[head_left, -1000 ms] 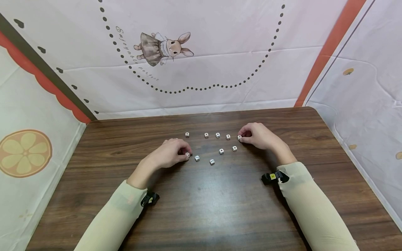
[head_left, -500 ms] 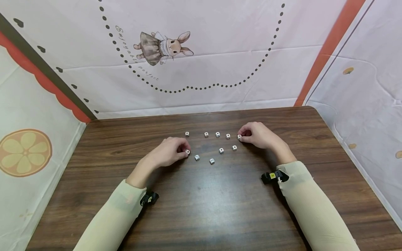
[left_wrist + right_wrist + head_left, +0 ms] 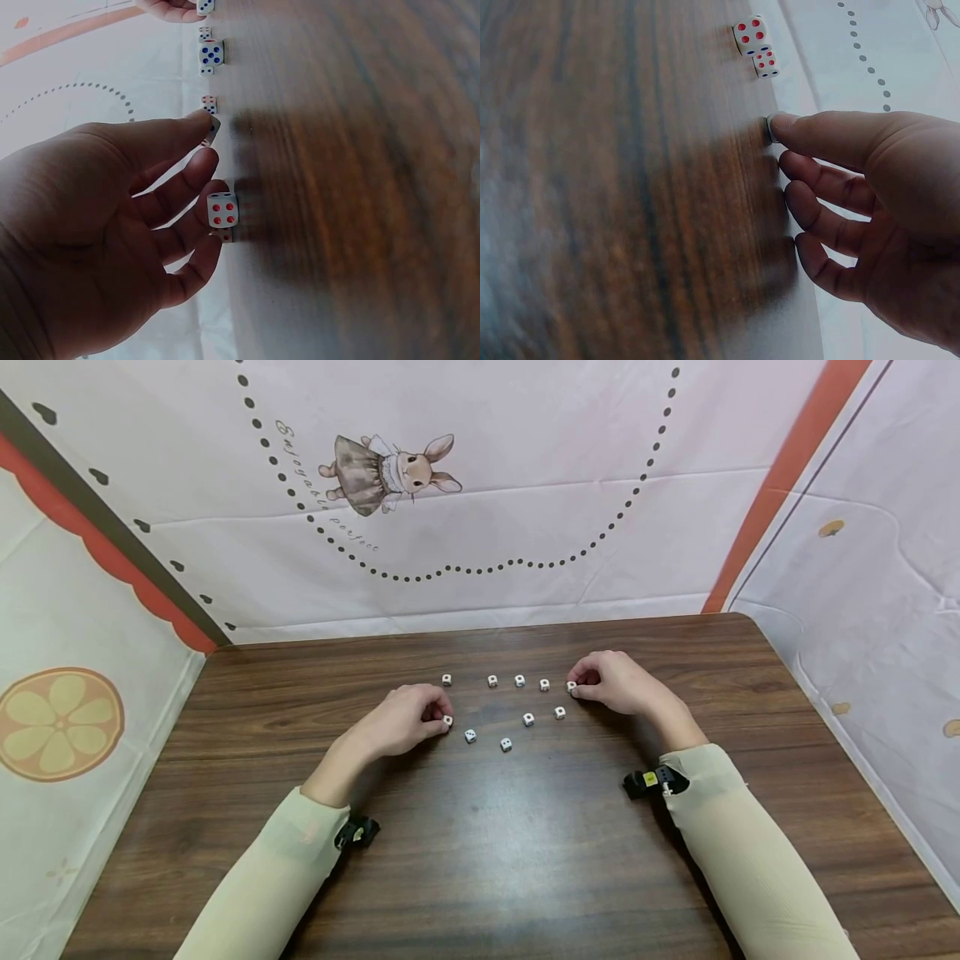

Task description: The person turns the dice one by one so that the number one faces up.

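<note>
Small white dice lie on the brown wooden table [image 3: 480, 860]. My left hand [image 3: 401, 722] pinches a die [image 3: 447, 721] between thumb and fingers, at the left of the nearer dice. In the left wrist view, the thumb partly covers that die [image 3: 214, 130], and a die with four red dots [image 3: 223, 211] shows in front of the other fingers. With thumb and fingers my right hand [image 3: 618, 683] holds another die [image 3: 572, 687] at the right end of the far row. Its thumb hides most of that die [image 3: 770, 129] in the right wrist view.
Other dice in the far row include a left-end die [image 3: 447, 680] and a middle die [image 3: 520, 681]. Nearer me are several more, among them a front die [image 3: 506, 744]. A white printed cloth [image 3: 525, 527] stands behind the table's back edge.
My left hand has shifted slightly away from me with its die, whose upper face has turned from several dots to one large dot. The right hand has stayed in place.
</note>
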Demonstrator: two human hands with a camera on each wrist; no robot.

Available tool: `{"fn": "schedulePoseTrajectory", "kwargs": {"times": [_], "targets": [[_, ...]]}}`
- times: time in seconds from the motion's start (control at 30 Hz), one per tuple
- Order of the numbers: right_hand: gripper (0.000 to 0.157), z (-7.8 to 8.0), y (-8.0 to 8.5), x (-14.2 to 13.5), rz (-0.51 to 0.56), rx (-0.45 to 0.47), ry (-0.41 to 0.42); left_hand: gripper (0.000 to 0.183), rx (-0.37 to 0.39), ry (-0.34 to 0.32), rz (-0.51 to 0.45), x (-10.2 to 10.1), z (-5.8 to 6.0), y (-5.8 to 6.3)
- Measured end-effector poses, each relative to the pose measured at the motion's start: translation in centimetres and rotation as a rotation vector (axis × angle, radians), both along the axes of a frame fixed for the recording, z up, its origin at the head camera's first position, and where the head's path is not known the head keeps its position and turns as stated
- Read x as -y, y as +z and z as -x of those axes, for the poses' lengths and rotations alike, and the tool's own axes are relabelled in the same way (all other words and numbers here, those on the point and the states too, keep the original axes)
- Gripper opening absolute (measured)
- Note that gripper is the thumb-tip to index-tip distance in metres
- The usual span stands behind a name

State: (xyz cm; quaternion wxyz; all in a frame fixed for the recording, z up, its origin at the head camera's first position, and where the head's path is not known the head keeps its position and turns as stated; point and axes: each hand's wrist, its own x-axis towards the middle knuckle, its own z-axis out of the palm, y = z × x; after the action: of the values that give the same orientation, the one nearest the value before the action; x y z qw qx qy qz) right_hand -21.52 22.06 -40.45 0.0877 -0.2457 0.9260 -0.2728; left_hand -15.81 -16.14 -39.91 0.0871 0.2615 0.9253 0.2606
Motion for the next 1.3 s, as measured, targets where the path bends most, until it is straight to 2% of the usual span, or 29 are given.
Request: {"fn": "schedulePoseTrajectory", "kwargs": {"times": [0.97, 1.3], "targets": [[0.01, -0.15, 0.23, 0.1, 0.005, -0.001, 0.002, 0.011, 0.018, 0.031, 0.036, 0.15, 0.08, -0.1], [0.01, -0.22, 0.33, 0.13, 0.003, 0.003, -0.001, 0.029, -0.03, -0.032, -0.035, 0.19, 0.04, -0.11]]}}
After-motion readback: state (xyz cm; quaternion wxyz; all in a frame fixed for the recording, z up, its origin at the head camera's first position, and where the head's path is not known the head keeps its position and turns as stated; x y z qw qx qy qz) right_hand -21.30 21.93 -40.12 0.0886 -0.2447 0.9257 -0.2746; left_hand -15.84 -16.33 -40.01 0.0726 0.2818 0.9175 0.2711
